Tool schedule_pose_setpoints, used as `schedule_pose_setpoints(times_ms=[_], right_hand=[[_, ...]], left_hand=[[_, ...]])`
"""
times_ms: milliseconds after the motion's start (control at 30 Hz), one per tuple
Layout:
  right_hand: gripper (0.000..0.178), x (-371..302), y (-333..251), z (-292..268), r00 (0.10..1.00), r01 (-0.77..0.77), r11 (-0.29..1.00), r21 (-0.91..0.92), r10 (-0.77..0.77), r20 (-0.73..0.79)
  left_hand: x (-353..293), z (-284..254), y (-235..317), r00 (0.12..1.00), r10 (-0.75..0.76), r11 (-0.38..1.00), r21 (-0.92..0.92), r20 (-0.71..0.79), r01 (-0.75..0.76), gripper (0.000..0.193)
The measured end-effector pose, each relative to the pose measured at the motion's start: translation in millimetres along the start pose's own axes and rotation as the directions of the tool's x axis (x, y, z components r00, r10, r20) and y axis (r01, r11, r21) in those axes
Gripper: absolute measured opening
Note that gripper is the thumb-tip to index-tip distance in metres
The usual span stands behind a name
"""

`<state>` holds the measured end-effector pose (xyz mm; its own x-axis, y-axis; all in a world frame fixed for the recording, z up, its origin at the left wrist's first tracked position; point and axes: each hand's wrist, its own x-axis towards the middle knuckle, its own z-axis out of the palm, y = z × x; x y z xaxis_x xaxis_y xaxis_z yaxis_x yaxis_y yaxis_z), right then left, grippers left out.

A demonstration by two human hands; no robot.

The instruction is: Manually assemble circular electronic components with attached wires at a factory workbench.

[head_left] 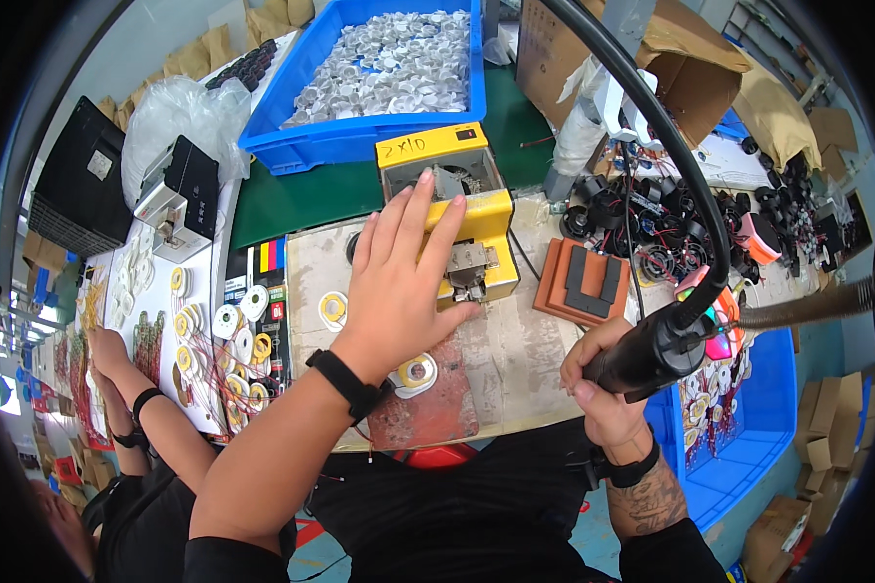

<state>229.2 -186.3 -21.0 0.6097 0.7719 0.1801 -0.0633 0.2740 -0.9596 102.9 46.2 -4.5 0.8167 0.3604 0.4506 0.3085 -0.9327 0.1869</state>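
My left hand (408,267) is spread flat on top of the yellow machine (496,214), gripping nothing I can see; the machine sits mid-surface, straight ahead of me. My right hand (608,389), to the right, is partly behind the black cylindrical head (647,360) on its curved arm; fingers bent, but can't tell if they clasp it or something small. Main risk, I'd judge: pinched fingers. Left fingertips are over the open top and the thumb is near the metal mechanism (469,269), so any movement of the machine's parts could catch them. Second: the white-and-yellow round part (417,373) lies just nearer than my left wrist, partly on the reddish plate (423,418). Pulling the forearm back low could sweep it toward the near edge of the surface (515,384), and the black wristband (345,382) could snag the thin wire beside it. Third: the black head blocks my view of the right hand, so a careless swing could bump the brown block (564,291) or the blue bin (780,389) of wired parts at right, tangling leads.
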Motion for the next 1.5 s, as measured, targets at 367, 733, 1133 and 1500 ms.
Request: schedule_pose_setpoints(times_ms=[367, 733, 1133, 1500], right_hand=[[0.044, -1, 13, -8, 1.0, 0.02, 0.991, -0.132, -0.018, 0.021], [0.042, -7, 12, -4, 0.999, -0.001, 0.993, -0.122, 0.007, 0.045], [0.042, -8, 14, -5, 0.998, -0.014, 0.993, -0.113, 0.02, 0.054], [0.047, 2, 2, -30, 0.993, 0.093, 0.958, -0.27, -0.108, -0.04]], left_hand=[[2, 1, 11, 0.994, -0.104, 0.994, 0.049, 0.04, 0.102, 0.107], [0, -7, 3, 0.996, -0.058, 0.996, -0.064, 0.063, 0.062, 0.129], [-3, 0, 5, 0.997, -0.06, 0.997, 0.041, 0.056, 0.058, 0.115], [-33, -69, -13, 0.983, -0.184, 0.96, -0.211, 0.028, 0.185, 0.088]])
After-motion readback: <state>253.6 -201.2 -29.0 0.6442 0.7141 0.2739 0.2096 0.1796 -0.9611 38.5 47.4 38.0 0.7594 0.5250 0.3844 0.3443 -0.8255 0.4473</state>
